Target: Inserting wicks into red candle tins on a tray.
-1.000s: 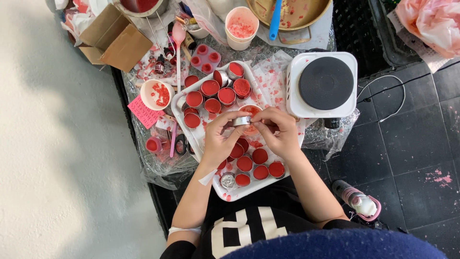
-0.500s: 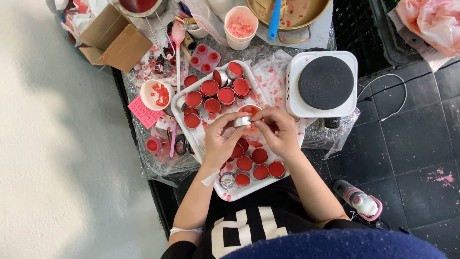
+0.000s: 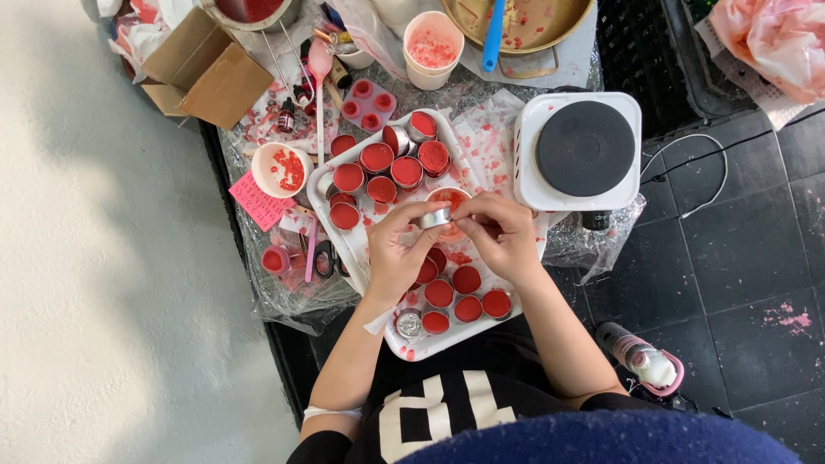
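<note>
Both of my hands meet over a white tray that rests on my lap and the low surface in front of me. My left hand and my right hand pinch a small round silver tin between their fingertips. Under the tin stands a small cup of red paste. The tray carries several small round tins filled with red wax-like stuff, more of them near my body, and one silver tin with no red in it.
A white single-burner hot plate stands right of the tray, its cord trailing over dark floor tiles. Behind are a cup, a brass pan with a blue spatula, a cardboard box, a small bowl, scissors, and a bottle.
My fingers have shifted slightly around the silver tin; the hands stay in the same place over the tray.
</note>
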